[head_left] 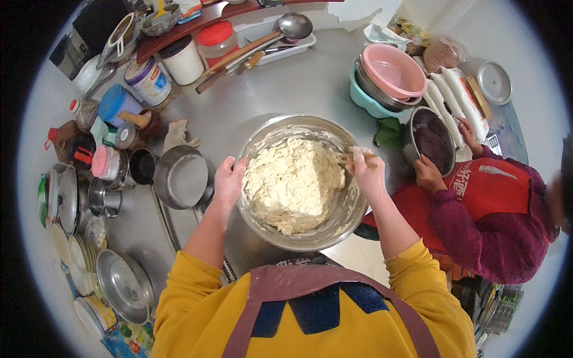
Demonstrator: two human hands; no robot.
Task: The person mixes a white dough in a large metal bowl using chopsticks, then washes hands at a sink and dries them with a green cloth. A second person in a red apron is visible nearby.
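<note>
Bowl: one steel bowl mid-bench, our one lump of dough inside.
Left hand: fingers grasping the bowl's rim.
Right hand: fingers clenched round two chopsticks in the dough.

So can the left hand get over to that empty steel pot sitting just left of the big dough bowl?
Probably yes. The left hand grips the rim of the dough bowl, and the empty steel pot stands right beside it on the counter, with nothing between them. It would have to let go of the rim first.
</note>
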